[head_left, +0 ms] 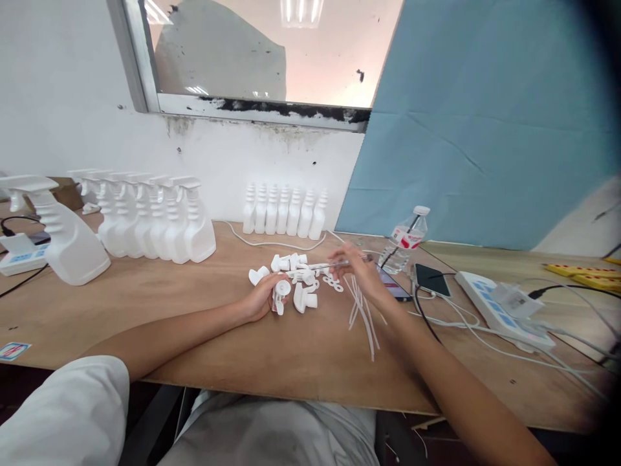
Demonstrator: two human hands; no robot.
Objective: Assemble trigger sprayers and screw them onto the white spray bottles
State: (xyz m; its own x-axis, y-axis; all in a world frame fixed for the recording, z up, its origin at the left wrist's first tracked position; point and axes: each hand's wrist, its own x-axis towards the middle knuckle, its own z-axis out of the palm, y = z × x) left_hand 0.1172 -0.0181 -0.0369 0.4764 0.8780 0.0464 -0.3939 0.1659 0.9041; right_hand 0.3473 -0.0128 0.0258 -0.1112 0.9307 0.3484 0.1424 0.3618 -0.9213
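Observation:
My left hand (264,298) is closed around a white spray trigger head (281,291), whose round opening faces up. In my right hand (356,262) is a slim, shiny metal tool like long tweezers (339,263), pinched in the fingers and pointing left over the white parts. Between the hands lies a loose pile of white plastic spray-head parts (291,262); a separate spray-head cover (305,299) lies at its near side. Small white rings (332,283) sit right of the pile. Several thin white tubes (361,310) lie below my right hand.
Assembled white spray bottles (177,223) stand in a row at left, with one bottle (72,239) nearer. Bottles without spray heads (284,213) line the wall. At right are a water bottle (405,239), a phone (431,279), a power strip (504,314) and tangled cables.

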